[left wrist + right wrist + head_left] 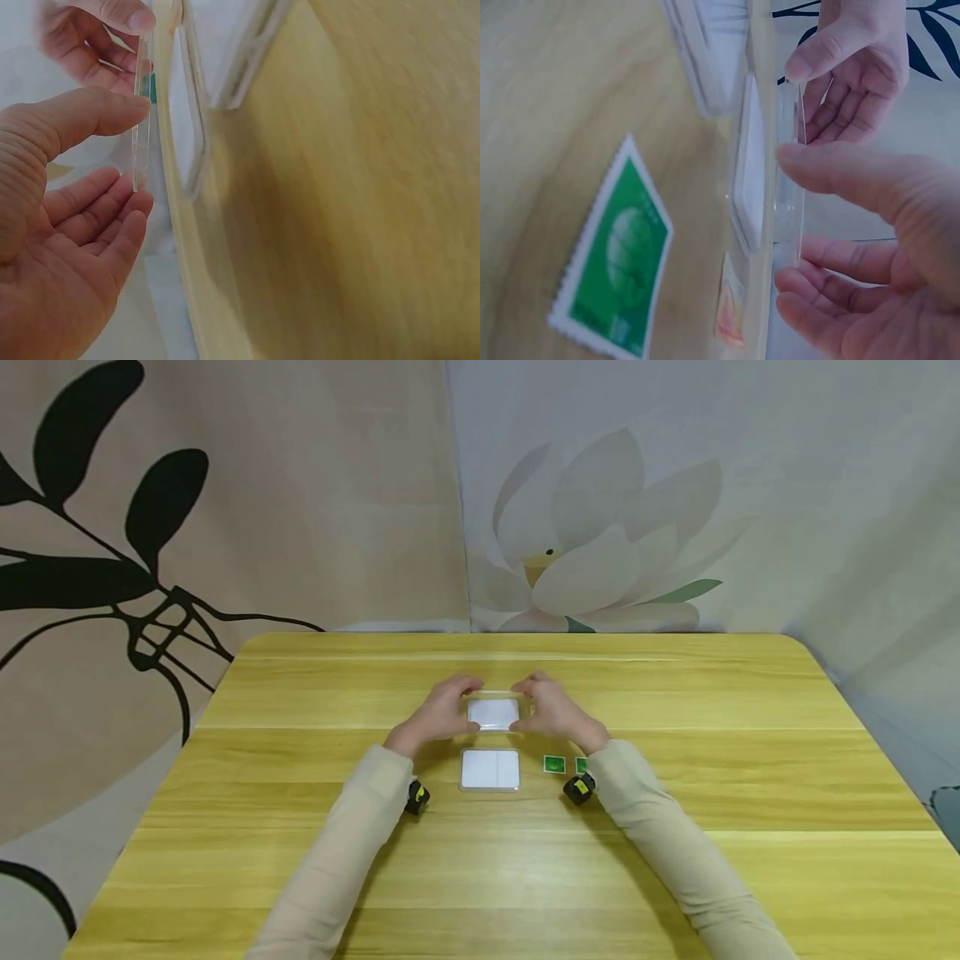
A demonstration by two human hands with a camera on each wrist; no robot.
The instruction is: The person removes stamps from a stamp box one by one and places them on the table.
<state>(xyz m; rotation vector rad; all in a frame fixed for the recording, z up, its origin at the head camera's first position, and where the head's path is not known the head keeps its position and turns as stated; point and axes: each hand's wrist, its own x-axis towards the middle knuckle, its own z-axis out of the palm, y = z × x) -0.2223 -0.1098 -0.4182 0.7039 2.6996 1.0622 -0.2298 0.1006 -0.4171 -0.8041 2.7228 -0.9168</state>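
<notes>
A thin clear plastic lid is held up between my two hands over the far part of the table. My left hand pinches its left end, thumb on the near side and fingertips at the far edge. The right hand grips the opposite end in the same way. Beneath the lid lies a flat clear case with a white inside. Nearer to me, a second flat case rests on the table, its white surface crossed by a line.
To the right of the nearer case lies a green stamp with white toothed edges. Another green stamp is partly hidden by my right wrist. An orange-and-white stamp lies by the far case. A printed curtain hangs behind the wooden table.
</notes>
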